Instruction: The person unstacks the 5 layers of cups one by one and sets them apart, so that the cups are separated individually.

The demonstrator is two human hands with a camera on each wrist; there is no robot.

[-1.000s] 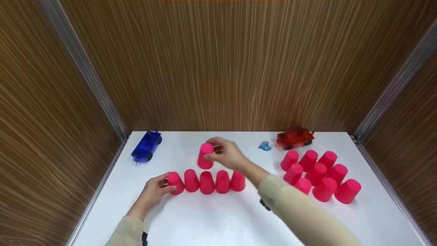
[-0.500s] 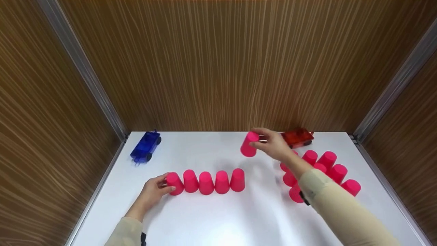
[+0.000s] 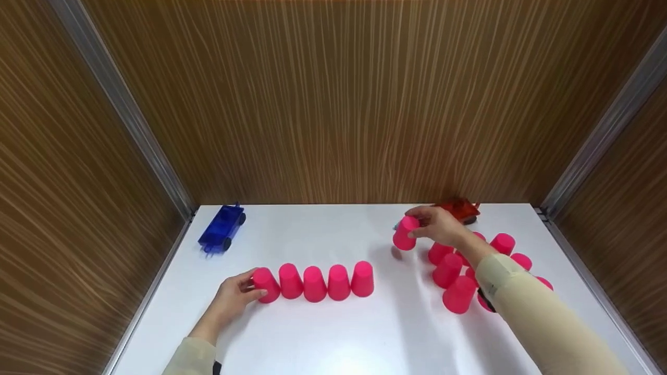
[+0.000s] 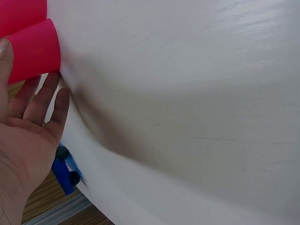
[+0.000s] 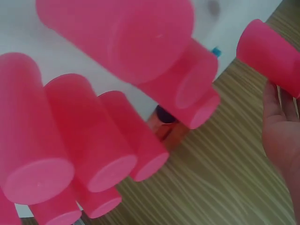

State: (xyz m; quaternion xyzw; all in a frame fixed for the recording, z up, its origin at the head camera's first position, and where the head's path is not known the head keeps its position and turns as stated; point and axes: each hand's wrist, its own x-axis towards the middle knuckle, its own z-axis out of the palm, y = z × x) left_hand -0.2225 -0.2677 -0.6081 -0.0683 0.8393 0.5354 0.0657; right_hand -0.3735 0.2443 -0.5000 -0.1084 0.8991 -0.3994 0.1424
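The right hand (image 3: pixel 442 225) grasps one pink cup (image 3: pixel 405 234), upside down, with the fingers curled around its closed end. The cup is held above the white table (image 3: pixel 365 333), just left of the cluster of pink cups (image 3: pixel 458 271) and well to the right of the row of five pink cups (image 3: pixel 315 283). In the right wrist view, the held cup (image 5: pixel 269 51) appears at the upper right against the palm (image 5: pixel 283 136), with the cluster cups (image 5: pixel 84 140) filling the left and centre of the frame.

The left hand (image 3: pixel 233 298) rests on the table at the left end of the row. Its fingers touch the side of the leftmost cup (image 3: pixel 266 285) without closing around it. The left wrist view confirms this: the fingers (image 4: pixel 44 101) are extended and loose, and the thumb tip lies against the cup wall (image 4: pixel 33 55).

The row stands upside down, each cup touching its neighbour, near the centre of the table.

A blue toy car (image 3: pixel 221 227) sits well behind and left of the row, close to the back left corner. A red toy car (image 3: pixel 458 209) sits behind the cluster, partly covered by the right hand. A small blue object (image 3: pixel 397 226) shows just behind the held cup; its form cannot be determined.
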